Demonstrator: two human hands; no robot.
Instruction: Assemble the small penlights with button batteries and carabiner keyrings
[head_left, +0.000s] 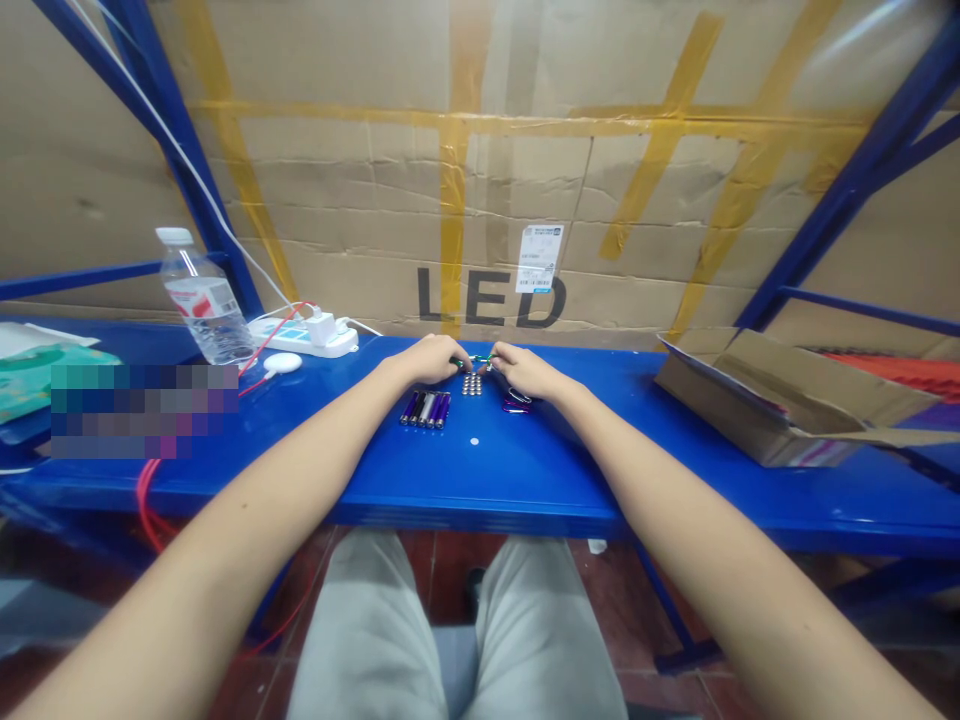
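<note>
My left hand [429,360] and my right hand [525,370] meet over the middle of the blue table [480,480], both closed on a small green cylindrical object [474,360] held between them. Just below the hands stands a cluster of small silver button cells [471,385]. A row of several small coloured tubes [426,408], purple, silver and dark, lies in front of my left hand. A purple clip-like piece [516,404] lies under my right wrist. A tiny white disc [474,440] sits nearer to me.
A water bottle [204,300] stands at the left, beside a white power strip [304,335] with charger and red cable [150,490]. An open cardboard box [787,400] lies at the right. A taped cardboard wall [480,150] marked LED backs the table. Blue shelf struts frame both sides.
</note>
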